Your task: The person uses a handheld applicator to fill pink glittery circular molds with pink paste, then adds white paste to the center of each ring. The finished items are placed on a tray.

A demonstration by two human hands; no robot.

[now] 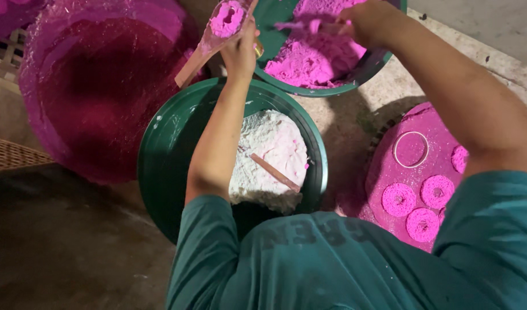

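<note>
My left hand holds a wooden paddle-shaped mould packed with pink powder, raised above a green basin of white powder. A thin wooden stick lies on the white powder. My right hand reaches into a second green basin at the top, its fingers in the pink powder heaped there.
A large pink-stained round tray lies at the left. At the right, a pink-dusted round board carries several pink powder rings and a white ring. A woven basket edge shows at far left. The floor is bare concrete.
</note>
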